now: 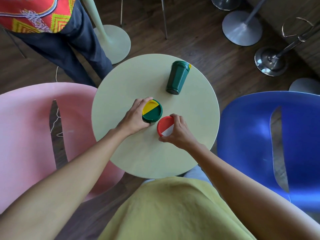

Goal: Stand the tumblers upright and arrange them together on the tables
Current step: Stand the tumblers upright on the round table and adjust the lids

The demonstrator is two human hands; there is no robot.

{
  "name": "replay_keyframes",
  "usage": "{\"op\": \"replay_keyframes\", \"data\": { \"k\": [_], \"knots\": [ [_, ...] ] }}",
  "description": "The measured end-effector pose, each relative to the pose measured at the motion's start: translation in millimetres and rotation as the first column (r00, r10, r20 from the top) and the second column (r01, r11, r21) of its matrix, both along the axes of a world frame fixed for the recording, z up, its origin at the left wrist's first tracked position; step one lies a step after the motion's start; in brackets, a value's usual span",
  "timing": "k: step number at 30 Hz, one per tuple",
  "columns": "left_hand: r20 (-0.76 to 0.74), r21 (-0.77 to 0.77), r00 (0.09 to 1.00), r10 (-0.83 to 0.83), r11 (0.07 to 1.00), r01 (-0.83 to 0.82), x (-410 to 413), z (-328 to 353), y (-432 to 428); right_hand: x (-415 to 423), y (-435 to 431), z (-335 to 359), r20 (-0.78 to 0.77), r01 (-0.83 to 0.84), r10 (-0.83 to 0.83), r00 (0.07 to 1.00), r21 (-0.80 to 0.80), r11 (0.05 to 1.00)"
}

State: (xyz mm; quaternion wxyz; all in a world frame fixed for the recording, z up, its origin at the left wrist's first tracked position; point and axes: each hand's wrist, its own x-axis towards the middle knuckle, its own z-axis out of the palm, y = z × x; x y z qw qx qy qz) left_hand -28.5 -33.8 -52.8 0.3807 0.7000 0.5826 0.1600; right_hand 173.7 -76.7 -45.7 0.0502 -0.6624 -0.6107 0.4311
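On the round pale green table (190, 129) a green tumbler with a yellow-and-green lid (153, 111) stands upright. My left hand (136, 116) grips its side. Right beside it stands a red tumbler with a red-and-white lid (164, 126), and my right hand (178, 132) holds it by the rim, fingers curled round the lid. The two upright tumblers almost touch. A second green tumbler (176, 77) lies on its side at the far right of the table, its base pointing toward me.
A pink chair (26, 135) stands left of the table and a blue chair (259, 144) right of it. Another person (57, 32) stands at the far left next to a pale table pedestal (110, 37). Chrome stool bases (242, 28) are at the far right.
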Motion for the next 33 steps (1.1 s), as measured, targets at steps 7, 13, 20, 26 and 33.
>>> {"op": "replay_keyframes", "data": {
  "k": [7,13,20,26,33],
  "knots": [
    [0.008,0.030,1.000,0.006,1.000,-0.007,2,-3,-2,0,-1,1,0.003,0.004,-0.004,1.000,0.006,1.000],
    [-0.006,0.036,1.000,0.000,0.999,0.000,8,-5,0,0,-1,2,0.002,0.003,-0.003,1.000,0.005,1.000],
    [-0.009,0.034,1.000,-0.027,0.999,0.027,8,-7,1,0,-1,2,-0.005,0.007,-0.007,1.000,0.001,1.000],
    [-0.006,-0.012,1.000,-0.001,1.000,0.001,5,-7,-4,0,-3,1,-0.012,0.019,-0.019,1.000,0.017,1.000],
    [-0.016,-0.007,0.999,0.046,0.999,-0.046,10,-8,-3,-1,-4,2,-0.022,0.024,-0.023,0.999,0.023,0.999]
  ]
}}
